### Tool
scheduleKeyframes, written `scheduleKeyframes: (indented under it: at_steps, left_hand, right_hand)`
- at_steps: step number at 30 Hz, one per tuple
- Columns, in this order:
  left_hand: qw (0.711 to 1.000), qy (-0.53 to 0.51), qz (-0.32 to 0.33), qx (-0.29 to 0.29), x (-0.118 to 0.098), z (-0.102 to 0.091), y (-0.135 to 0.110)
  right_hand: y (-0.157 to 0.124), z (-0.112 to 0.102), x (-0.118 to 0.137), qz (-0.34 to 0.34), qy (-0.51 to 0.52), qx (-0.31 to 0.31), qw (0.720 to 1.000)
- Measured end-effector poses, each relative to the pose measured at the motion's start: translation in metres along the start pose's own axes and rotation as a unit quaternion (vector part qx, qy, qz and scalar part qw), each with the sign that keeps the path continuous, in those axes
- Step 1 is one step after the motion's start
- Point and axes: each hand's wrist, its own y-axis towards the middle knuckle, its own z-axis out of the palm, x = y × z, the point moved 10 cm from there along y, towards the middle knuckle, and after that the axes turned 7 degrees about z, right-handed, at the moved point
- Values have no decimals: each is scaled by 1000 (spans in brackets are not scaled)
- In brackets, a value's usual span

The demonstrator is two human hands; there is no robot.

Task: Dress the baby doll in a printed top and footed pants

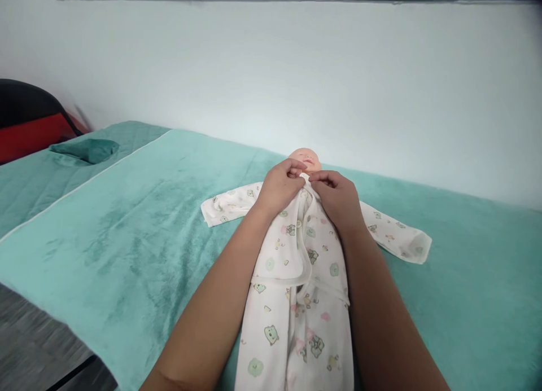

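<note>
At the neck of the doll (305,156), I have the thumbs and forefingers of the left hand (282,183) and the right hand (339,199) drawn in narrow on the collar (305,181) of the printed shirt (279,255), each seeming to pinch one side of the cloth; the exact contact under the fingertips is partly hidden from me. I read the two-handed hold as a matter of matching sides — the front edges come together here, and such thin fabric would give a single hand little to pull against. Below, a small round snap (298,224) shows on the front, and lower down a curved hem lies across it. The doll lies on its back, head away from me, which puts its chest within reach of both hands. The sleeves (396,233) spread flat beyond the wrists, presumably to leave the front uncluttered. Matching bottoms (271,346) run toward me between the forearms. Under everything is a turquoise cover (127,238) — soft enough, I judge, to cushion the doll — with a white wall (296,69) behind and a red and black chair (36,134) at far left.
</note>
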Motion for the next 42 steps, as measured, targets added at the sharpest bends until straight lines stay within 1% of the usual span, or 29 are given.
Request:
scheduleKeyframes:
  at_steps: [3, 8, 12, 14, 16, 17, 18, 19, 21, 22, 25, 27, 29, 32, 34, 35, 39, 42]
  left_hand:
    - [999, 36, 0, -4, -2, -2, 0]
    - [999, 52, -14, -2, -1, -2, 0]
    - [998, 57, 3, -7, -2, -3, 1]
    - [998, 60, 11, -19, -4, -8, -3]
    - [998, 63, 10, -26, -7, -14, -11]
    - [998, 65, 9, -17, -9, -16, -15]
    - [997, 70, 9, -1, -11, -16, -20]
    - [997, 77, 14, 23, -14, -15, -24]
    - [992, 92, 32, 80, -21, -9, -30]
    - [989, 98, 41, 104, -24, -6, -32]
    - [983, 96, 52, 149, -28, -2, -34]
    - [981, 92, 55, 160, -29, -2, -34]
    - [983, 79, 51, 158, -28, -3, -34]
    - [989, 34, 35, 142, -28, -5, -34]
    - [991, -2, 25, 133, -28, -5, -35]
    - [991, -20, 19, 130, -28, -5, -35]
    - [989, -84, -25, 115, -21, -3, -34]
    - [989, -99, -44, 99, -18, -4, -34]
  right_hand:
    - [1, 0, -1, 2, -1, -2, 1000]
    - [1, 1, -2, 6, -2, 0, 1000]
    - [1, -2, -7, 26, -7, -11, 1000]
    - [0, -7, -3, 24, -10, -28, 999]
    - [-2, -15, 7, 10, -28, -46, 998]
    - [-5, -17, 13, 7, -50, -39, 998]
    - [-7, -15, 18, 10, -81, -15, 997]
    - [-11, -11, 22, 18, -117, 23, 993]
    - [-21, -2, 25, 40, -186, 103, 976]
    - [-25, 0, 26, 47, -210, 130, 968]
    - [-32, 2, 28, 48, -229, 167, 958]
    - [-32, 4, 23, 58, -205, 192, 958]
    - [-29, 5, 15, 78, -146, 211, 963]
    - [-24, 10, 6, 108, 5, 233, 966]
    - [-22, 14, 2, 119, 98, 243, 958]
    - [-21, 16, 1, 122, 129, 245, 953]
    - [-20, 22, -5, 124, 176, 252, 944]
    - [-20, 24, -7, 124, 190, 260, 938]
